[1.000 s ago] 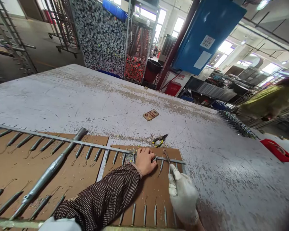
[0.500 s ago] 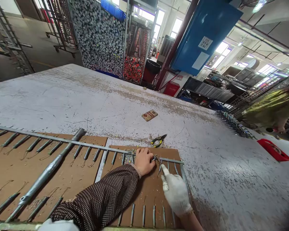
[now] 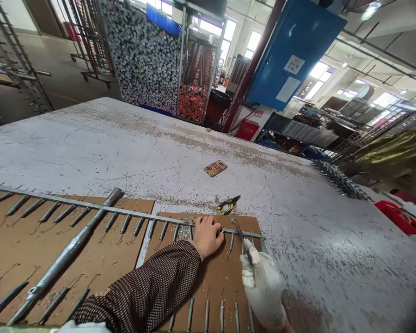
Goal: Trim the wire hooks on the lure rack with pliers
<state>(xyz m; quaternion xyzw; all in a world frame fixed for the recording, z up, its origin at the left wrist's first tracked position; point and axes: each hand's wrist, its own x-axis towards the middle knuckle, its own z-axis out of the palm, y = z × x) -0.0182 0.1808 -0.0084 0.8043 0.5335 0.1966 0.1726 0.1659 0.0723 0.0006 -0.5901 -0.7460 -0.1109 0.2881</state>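
Head view: my gloved right hand (image 3: 262,282) pinches a slim tool (image 3: 240,232); my bare left hand (image 3: 208,235) curls over the metal bar (image 3: 131,212), grip unclear, which lies toward the near edge of the tabletop (image 3: 159,152).

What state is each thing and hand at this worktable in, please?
Cardboard sheets: flat, littered with bits
Metal bar: lying across the cardboard sheets
Left hand: bare, resting over the metal bar
Right hand: gloved, closed around a hand tool
Thick pipe: lying slantwise, crossed by the metal bar
Pliers: lying down, handles apart
Printed rectangle: lying flat
Red tray: holding items
Worktable: scuffed, scattered with bits
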